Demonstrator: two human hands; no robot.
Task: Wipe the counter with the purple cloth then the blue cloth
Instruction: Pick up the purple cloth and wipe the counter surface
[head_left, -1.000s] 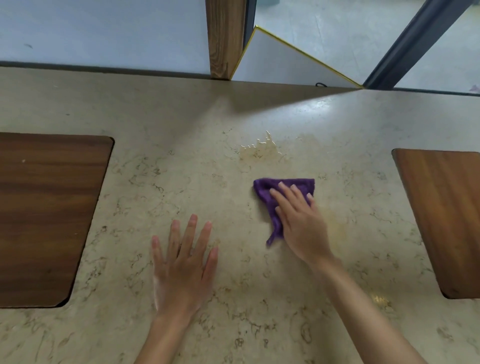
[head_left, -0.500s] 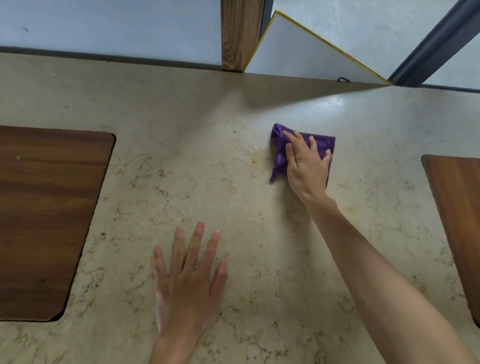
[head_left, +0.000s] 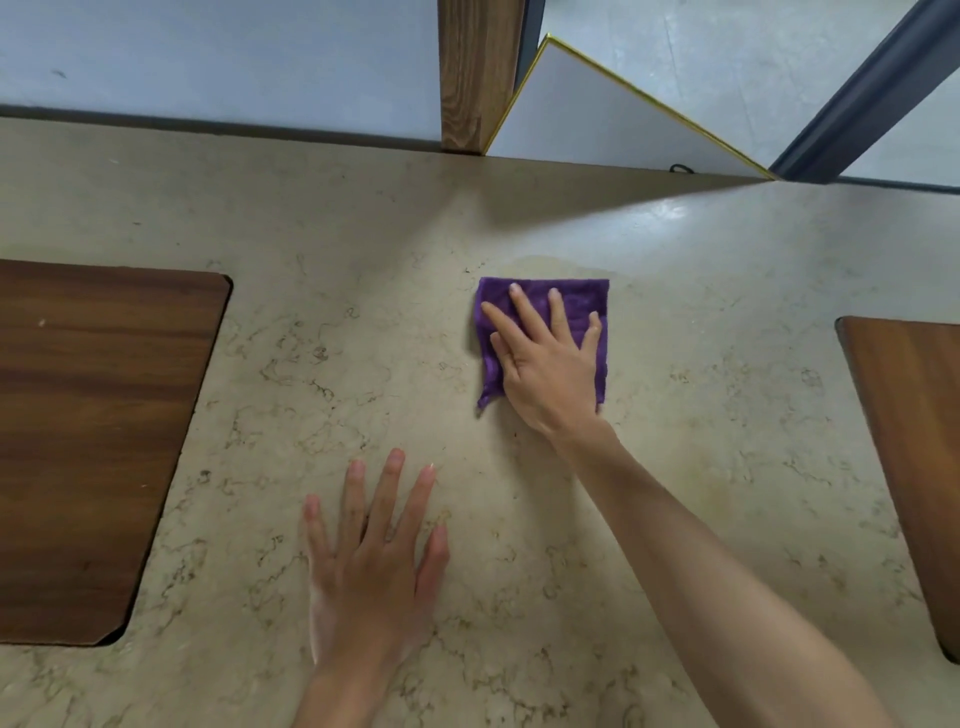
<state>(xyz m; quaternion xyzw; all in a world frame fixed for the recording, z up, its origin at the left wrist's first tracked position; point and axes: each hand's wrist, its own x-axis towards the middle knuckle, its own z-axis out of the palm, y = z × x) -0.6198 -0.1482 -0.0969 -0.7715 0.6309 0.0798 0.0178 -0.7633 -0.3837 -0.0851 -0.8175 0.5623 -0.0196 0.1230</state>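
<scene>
The purple cloth (head_left: 582, 306) lies flat on the beige marble counter (head_left: 322, 218), a little right of centre. My right hand (head_left: 550, 369) presses down on it with straight, spread fingers. My left hand (head_left: 374, 556) rests flat on the bare counter nearer to me, fingers spread, holding nothing. A faint damp smear (head_left: 550, 262) shows on the counter just beyond the cloth's far edge. No blue cloth is in view.
A dark wooden inset panel (head_left: 93, 447) is set into the counter at the left, and another wooden panel (head_left: 914, 457) at the right edge. Beyond the counter's far edge stand a wooden post (head_left: 478, 73) and a white board with a yellow rim (head_left: 597, 119).
My right hand pushed the purple cloth away over the spill, then drew it back toward me. The splash is now a faint smear, and the cloth lies flatter. My left hand stayed put.
</scene>
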